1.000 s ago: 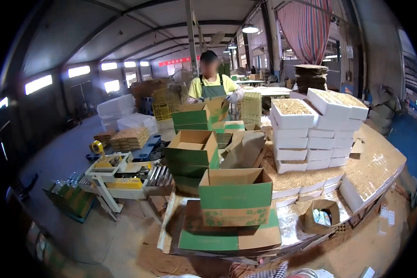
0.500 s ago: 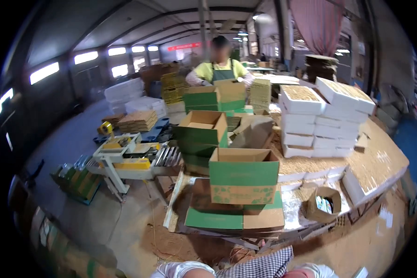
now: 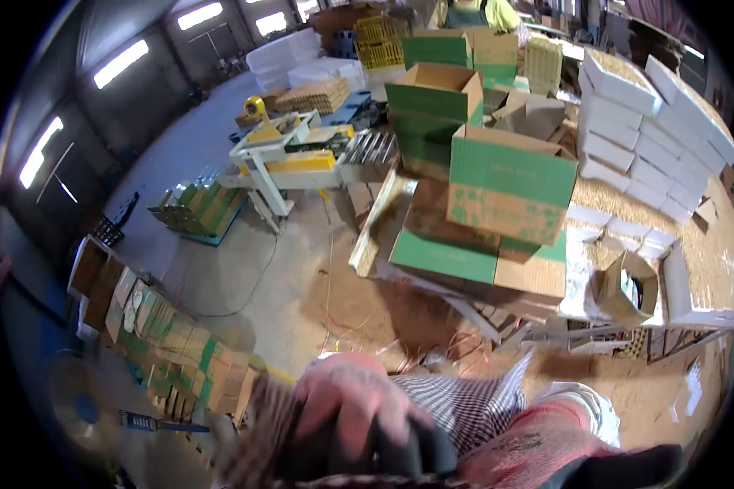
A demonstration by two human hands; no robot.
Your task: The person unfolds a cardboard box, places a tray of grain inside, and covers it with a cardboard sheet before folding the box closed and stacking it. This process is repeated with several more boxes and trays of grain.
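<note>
At the bottom of the head view, my left hand (image 3: 359,411) wears a pink glove with dark fingers. Those fingers point down with gaps between them, in front of my checked cloth (image 3: 461,399), and nothing shows in them. My right hand (image 3: 538,444), gloved in the same way, is at the cloth's right side. One dark finger stretches out to the right; the lower frame edge cuts off the rest. Farther forward, an open green-and-brown cardboard box (image 3: 510,187) stands on a flattened-looking carton (image 3: 448,257). Both hands are apart from the boxes.
White foam boxes (image 3: 636,151) are stacked on the right of the worktable. A small open carton (image 3: 625,285) holds small items. A roller conveyor machine (image 3: 289,159) stands left, and bundled cardboard (image 3: 179,350) lies lower left. Behind the boxes is a co-worker (image 3: 475,15).
My view has tilted down and turned left, so the boxes appear higher and farther right. Both gloved hands have come into view at the bottom.
</note>
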